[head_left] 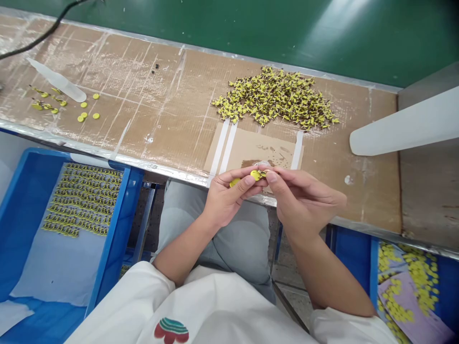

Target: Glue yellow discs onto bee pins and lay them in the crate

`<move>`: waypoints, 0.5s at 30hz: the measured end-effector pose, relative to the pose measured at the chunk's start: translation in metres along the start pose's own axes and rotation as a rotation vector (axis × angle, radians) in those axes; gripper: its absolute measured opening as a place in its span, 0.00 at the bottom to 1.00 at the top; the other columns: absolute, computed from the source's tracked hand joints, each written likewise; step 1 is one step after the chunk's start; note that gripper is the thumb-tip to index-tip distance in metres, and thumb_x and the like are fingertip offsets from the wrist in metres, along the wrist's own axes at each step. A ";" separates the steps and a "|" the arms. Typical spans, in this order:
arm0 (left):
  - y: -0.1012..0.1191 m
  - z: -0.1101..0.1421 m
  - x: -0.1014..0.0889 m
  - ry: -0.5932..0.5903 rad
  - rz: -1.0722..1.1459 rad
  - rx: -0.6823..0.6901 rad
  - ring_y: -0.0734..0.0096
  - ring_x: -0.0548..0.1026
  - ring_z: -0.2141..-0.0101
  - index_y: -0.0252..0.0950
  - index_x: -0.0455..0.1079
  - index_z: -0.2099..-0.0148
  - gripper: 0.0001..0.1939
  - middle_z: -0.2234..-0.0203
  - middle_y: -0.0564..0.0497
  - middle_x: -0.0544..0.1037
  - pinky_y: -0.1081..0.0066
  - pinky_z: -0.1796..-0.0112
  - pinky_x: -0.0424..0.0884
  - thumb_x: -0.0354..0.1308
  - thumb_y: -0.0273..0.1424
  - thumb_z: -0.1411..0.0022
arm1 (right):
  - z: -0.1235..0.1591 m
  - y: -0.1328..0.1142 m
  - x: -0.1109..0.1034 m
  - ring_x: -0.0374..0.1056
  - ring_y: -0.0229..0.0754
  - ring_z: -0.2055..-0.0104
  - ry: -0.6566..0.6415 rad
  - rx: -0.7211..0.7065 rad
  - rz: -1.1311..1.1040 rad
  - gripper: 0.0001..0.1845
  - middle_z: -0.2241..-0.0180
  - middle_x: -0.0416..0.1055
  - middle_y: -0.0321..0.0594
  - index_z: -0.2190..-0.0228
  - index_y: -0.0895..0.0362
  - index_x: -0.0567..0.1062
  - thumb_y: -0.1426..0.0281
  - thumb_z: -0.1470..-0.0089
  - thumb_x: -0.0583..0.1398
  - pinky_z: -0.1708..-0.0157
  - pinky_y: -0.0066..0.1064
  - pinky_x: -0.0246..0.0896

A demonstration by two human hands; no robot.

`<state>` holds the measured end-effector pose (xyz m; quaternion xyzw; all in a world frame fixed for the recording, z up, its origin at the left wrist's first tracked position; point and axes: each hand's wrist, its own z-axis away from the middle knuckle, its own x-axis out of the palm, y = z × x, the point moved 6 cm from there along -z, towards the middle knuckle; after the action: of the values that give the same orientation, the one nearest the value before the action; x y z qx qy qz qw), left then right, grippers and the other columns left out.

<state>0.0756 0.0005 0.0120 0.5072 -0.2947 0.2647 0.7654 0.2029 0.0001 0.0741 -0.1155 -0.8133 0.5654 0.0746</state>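
Note:
My left hand [227,196] is closed in front of the table's near edge, thumb and fingers gripping a small yellow disc-shaped piece [256,175]. A second yellow disc [234,182] shows between its fingers. From the other side my right hand [303,198] pinches the dark end of the same small yellow-and-black piece; its fingertips hide most of that end. Both hands hover over a flat cardboard sheet [247,141] with white tape strips and a brown stain. Just beyond it lies a heap of small yellow-and-black parts [276,98].
At left, a white pointed-tip bottle [59,81] lies near loose yellow discs [96,115]. A blue bin [114,239] holds rows of yellow-and-black pieces [82,198]. Another blue bin [374,277] holds yellow discs [398,310]. A white cylindrical object [405,124] juts in from the right.

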 end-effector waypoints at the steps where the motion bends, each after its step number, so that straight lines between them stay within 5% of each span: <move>1: 0.001 0.000 0.000 -0.001 0.003 0.009 0.70 0.84 0.62 0.41 0.83 0.57 0.14 0.62 0.50 0.86 0.75 0.58 0.79 0.74 0.36 0.48 | 0.000 0.000 0.000 0.80 0.46 0.61 -0.003 -0.007 0.013 0.09 0.63 0.82 0.38 0.63 0.50 0.84 0.72 0.48 0.70 0.58 0.42 0.80; 15: 0.006 0.005 0.000 0.068 -0.021 0.065 0.68 0.84 0.65 0.42 0.83 0.59 0.16 0.64 0.49 0.86 0.72 0.58 0.81 0.76 0.38 0.51 | 0.002 -0.004 0.003 0.80 0.47 0.59 -0.041 -0.051 0.034 0.11 0.62 0.82 0.37 0.63 0.48 0.84 0.74 0.48 0.70 0.56 0.44 0.80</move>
<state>0.0704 -0.0019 0.0174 0.5257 -0.2545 0.2832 0.7607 0.1989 -0.0022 0.0774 -0.1199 -0.8268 0.5478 0.0454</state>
